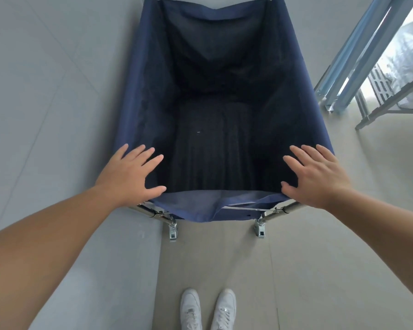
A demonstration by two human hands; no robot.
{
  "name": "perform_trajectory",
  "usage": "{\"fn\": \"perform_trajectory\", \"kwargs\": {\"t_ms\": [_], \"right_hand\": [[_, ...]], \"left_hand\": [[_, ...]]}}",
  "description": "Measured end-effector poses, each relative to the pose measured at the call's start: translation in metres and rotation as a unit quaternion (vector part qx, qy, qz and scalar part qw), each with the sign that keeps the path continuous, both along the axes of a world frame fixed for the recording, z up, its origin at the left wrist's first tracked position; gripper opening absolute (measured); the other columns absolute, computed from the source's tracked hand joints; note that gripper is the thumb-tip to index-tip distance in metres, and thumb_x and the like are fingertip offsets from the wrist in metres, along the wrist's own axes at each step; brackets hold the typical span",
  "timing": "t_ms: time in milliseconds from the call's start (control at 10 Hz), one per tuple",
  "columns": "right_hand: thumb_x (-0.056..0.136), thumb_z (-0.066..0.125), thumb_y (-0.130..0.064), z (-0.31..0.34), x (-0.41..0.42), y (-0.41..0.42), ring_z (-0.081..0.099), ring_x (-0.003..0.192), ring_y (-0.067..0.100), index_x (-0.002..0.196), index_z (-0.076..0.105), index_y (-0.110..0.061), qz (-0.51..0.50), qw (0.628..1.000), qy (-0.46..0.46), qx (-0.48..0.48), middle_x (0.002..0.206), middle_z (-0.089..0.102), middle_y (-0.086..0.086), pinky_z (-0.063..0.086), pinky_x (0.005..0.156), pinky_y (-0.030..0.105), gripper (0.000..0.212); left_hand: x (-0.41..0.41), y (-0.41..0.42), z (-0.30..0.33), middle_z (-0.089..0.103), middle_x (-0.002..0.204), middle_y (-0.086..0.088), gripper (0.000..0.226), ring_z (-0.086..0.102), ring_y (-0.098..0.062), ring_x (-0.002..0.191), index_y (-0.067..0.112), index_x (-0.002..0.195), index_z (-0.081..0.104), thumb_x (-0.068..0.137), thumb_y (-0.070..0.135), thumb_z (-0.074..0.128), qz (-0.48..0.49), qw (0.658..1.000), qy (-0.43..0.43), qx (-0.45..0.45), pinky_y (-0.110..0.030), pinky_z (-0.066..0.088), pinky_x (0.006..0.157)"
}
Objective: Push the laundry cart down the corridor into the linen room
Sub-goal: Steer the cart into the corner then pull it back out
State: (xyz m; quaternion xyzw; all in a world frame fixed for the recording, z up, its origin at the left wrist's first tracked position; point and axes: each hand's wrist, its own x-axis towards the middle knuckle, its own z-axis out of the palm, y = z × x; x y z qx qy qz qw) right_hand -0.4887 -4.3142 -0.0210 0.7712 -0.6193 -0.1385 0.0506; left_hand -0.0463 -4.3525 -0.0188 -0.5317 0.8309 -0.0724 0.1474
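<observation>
Resting flat with fingers spread wide, the left hand (129,173) and right hand (316,176) press the laundry cart's (138,96) near corners, gripping nothing.

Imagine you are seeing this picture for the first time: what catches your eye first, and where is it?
The deep navy laundry cart fills the centre, its dark bag apparently empty. The left hand and right hand lie spread at its near corners, and white shoes stand on the floor below.

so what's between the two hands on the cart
In the head view, only the cart's blue fabric rim and dark empty interior lie between the left hand and right hand.
</observation>
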Motion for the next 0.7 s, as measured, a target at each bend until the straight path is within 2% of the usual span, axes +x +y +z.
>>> {"fn": "perform_trajectory", "kwargs": {"t_ms": [200, 700], "right_hand": [[0.076, 0.045, -0.060, -0.0020, -0.0014, 0.0002, 0.042, 0.132, 0.032, 0.130, 0.057, -0.017, 0.006, 1.000, -0.009, -0.012, 0.144, 0.050, 0.011, 0.018, 0.114, 0.045, 0.070], [0.076, 0.047, -0.059, -0.0018, -0.0028, -0.0001, 0.046, 0.125, 0.032, 0.126, 0.058, -0.016, 0.021, 1.000, -0.010, -0.015, 0.141, 0.052, 0.012, 0.019, 0.112, 0.045, 0.067]], "left_hand": [[-0.0007, 0.0000, 0.0005, 0.037, 0.153, 0.001, 0.085, 0.025, -0.018, 0.142, 0.030, 0.146, 0.033, 0.077, 0.080, 0.026, -0.001, 1.000, -0.007, -0.002, -0.044, 0.009, 0.116], [-0.0025, 0.0013, 0.0033, 0.030, 0.156, 0.003, 0.086, 0.019, -0.016, 0.144, 0.032, 0.149, 0.026, 0.077, 0.079, 0.021, 0.010, 1.000, -0.013, -0.001, -0.041, 0.004, 0.117]]}}
